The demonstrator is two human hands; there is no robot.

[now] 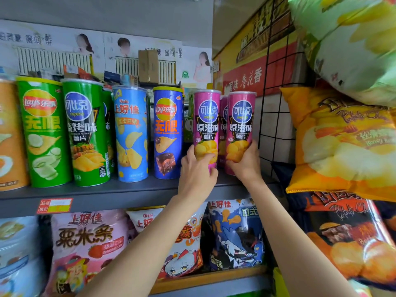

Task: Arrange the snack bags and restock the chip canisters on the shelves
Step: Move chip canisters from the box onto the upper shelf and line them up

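Two purple chip canisters stand upright at the right end of the grey shelf (120,192). My left hand (196,172) grips the base of the left purple canister (206,121). The right purple canister (241,118) is held low down by my right hand (244,162). A third purple canister (224,116) shows between and behind them. To the left stand a blue Lay's canister (168,133), a light-blue Oishi canister (130,133), and two green canisters (85,131) (44,131).
Snack bags fill the lower shelf: a pink bag (85,243), a white-orange bag (184,243), a blue bag (237,234). Large orange chip bags (342,142) and a green bag (351,43) hang on a wire grid (276,71) at the right.
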